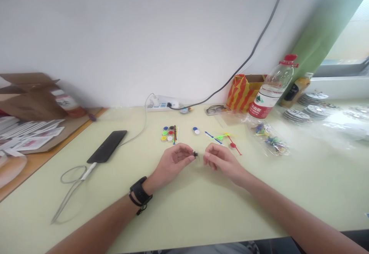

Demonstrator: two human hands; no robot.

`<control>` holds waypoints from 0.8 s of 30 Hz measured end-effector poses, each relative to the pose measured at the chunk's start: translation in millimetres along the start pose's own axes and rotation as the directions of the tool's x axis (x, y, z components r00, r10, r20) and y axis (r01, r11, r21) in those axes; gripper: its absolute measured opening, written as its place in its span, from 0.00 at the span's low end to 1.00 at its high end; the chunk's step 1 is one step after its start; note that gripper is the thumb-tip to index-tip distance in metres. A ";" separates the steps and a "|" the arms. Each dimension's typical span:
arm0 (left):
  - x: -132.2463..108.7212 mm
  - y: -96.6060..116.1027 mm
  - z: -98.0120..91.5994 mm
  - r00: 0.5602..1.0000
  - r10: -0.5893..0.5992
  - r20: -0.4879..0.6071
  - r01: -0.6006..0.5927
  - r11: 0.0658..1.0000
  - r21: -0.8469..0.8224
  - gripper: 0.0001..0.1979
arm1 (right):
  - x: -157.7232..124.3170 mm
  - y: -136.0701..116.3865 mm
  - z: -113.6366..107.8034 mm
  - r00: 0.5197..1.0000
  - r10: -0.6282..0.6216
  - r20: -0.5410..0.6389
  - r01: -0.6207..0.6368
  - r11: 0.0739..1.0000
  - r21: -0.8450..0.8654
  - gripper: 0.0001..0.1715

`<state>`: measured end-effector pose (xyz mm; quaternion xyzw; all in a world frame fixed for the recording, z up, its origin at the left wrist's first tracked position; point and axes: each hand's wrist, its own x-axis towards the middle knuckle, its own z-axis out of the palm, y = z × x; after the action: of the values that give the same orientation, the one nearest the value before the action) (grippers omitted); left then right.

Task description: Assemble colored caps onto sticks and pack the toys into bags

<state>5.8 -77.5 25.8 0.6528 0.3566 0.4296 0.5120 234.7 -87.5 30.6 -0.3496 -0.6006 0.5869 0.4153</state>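
Observation:
My left hand (pixel 174 161) pinches a small black plastic piece (pixel 195 154) between thumb and forefinger, over the middle of the table. A short gap separates it from my right hand (pixel 221 159), whose fingers are curled in with the thumb against them; whatever they hold, if anything, is too small to make out. Just beyond lie a cluster of coloured round discs (pixel 167 133) with thin coloured sticks beside them, a blue and white pair of discs (pixel 196 130), and several arrow-shaped plastic pointers (pixel 221 137) in blue, green, yellow and red.
To the left, a black phone (pixel 107 146) lies on a white cable. A power strip (pixel 163 104) sits against the wall. On the right are a clear bag of coloured parts (pixel 271 140), a large water bottle (pixel 266 92), a striped bag (pixel 242 94) and stacked round plates (pixel 296 115).

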 end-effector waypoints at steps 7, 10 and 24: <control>0.8 0.2 0.2 1.000 -0.013 0.014 0.013 1.000 -0.001 0.11 | -0.9 2.8 0.9 0.998 -0.044 0.052 0.047 0.998 -0.046 0.15; 0.9 1.6 0.2 1.000 -0.024 0.005 0.024 1.000 0.003 0.10 | -2.3 9.3 0.2 0.995 -0.095 0.016 0.097 0.987 -0.127 0.20; 4.5 -3.0 -3.7 0.989 -0.139 -0.042 0.138 0.990 -0.029 0.14 | -1.0 3.1 -11.5 0.967 -0.138 0.215 0.175 0.971 -0.163 0.38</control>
<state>4.0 -71.5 24.2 0.6101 0.4065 0.4120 0.5411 245.3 -83.5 27.1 -0.2758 -0.7162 0.5277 0.3640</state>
